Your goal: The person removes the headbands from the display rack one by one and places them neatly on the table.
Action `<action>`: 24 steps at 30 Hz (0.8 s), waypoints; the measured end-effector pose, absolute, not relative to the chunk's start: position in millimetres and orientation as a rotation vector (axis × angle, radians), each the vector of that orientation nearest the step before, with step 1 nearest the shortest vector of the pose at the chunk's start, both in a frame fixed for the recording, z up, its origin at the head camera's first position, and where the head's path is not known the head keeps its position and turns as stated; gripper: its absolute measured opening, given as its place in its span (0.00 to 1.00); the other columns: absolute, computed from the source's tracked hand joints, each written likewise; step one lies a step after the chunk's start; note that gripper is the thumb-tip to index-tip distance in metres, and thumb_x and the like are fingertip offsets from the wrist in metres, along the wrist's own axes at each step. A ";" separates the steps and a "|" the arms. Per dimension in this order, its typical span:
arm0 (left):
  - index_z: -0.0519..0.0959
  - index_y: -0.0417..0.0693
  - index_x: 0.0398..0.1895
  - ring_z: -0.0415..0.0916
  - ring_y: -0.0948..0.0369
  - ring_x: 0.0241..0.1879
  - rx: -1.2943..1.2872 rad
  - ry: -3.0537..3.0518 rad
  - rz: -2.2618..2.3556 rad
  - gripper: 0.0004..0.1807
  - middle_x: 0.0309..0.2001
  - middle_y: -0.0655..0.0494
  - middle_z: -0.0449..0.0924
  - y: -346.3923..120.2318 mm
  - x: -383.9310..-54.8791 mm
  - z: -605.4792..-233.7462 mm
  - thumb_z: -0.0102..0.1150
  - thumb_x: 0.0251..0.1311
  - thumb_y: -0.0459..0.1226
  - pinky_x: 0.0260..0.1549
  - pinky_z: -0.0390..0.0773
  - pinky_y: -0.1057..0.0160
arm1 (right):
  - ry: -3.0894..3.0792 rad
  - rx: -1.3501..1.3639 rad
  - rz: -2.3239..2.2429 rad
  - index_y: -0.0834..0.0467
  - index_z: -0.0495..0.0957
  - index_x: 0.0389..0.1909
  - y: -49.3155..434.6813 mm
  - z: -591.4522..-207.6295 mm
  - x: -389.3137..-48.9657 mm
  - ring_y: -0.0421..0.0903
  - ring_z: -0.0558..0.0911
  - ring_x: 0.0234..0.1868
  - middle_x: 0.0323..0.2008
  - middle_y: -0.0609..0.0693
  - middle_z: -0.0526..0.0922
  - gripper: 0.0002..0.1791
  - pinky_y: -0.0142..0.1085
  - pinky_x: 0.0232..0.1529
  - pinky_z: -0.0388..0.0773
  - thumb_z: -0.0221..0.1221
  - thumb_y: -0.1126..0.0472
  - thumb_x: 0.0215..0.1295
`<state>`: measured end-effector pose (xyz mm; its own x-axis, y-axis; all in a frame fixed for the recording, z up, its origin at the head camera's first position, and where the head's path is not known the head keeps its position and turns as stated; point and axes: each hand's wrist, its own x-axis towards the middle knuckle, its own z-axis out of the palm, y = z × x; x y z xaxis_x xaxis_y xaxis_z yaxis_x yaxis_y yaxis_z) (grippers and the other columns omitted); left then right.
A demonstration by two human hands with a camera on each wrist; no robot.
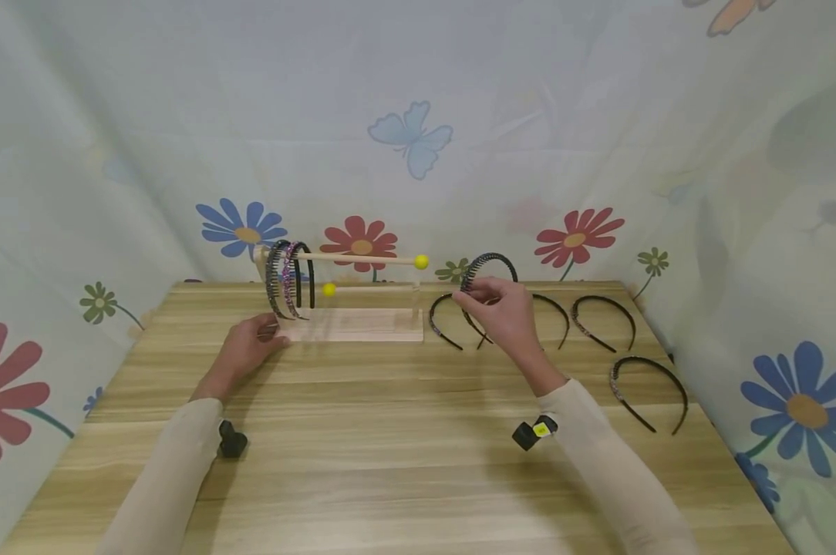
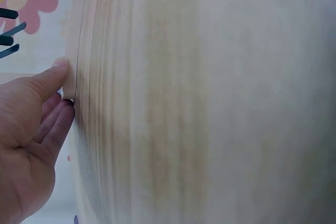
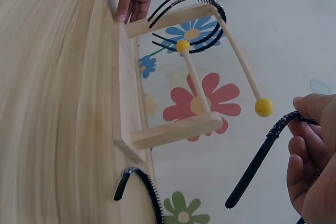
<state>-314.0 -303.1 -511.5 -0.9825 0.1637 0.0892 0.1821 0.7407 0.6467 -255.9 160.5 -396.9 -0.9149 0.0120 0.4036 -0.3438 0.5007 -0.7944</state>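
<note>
My right hand pinches a black toothed headband between thumb and fingers. It is held up off the table, to the right of a wooden stand. In the right wrist view, a sparkly band covers part of this headband. The left hand grips the left end of the stand's base, thumb on top in the left wrist view. Two headbands, one dark and one with pink-purple sparkle, hang near the left end of the upper rod.
Yellow balls cap the free ends of the stand's two rods. Several more black headbands lie on the wooden table to the right, one toward the back and another nearer the right edge. A flowered cloth hangs behind.
</note>
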 end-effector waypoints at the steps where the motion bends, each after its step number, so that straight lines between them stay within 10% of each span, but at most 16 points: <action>1: 0.68 0.28 0.69 0.79 0.36 0.58 -0.288 -2.908 -1.083 0.34 0.63 0.29 0.75 -303.1 -313.7 -511.4 0.67 0.68 0.40 0.60 0.79 0.40 | -2.397 0.269 1.379 0.57 0.88 0.46 163.1 -398.5 -255.4 0.47 0.87 0.37 0.36 0.52 0.91 0.18 0.36 0.32 0.84 0.73 0.49 0.61; 24: 0.64 0.29 0.72 0.77 0.37 0.61 -0.257 -2.932 -1.134 0.37 0.66 0.30 0.72 -307.5 -316.5 -515.4 0.65 0.70 0.42 0.62 0.78 0.40 | -2.562 0.038 1.279 0.60 0.88 0.46 222.4 -441.1 -233.6 0.52 0.89 0.41 0.41 0.57 0.90 0.20 0.48 0.39 0.88 0.72 0.48 0.62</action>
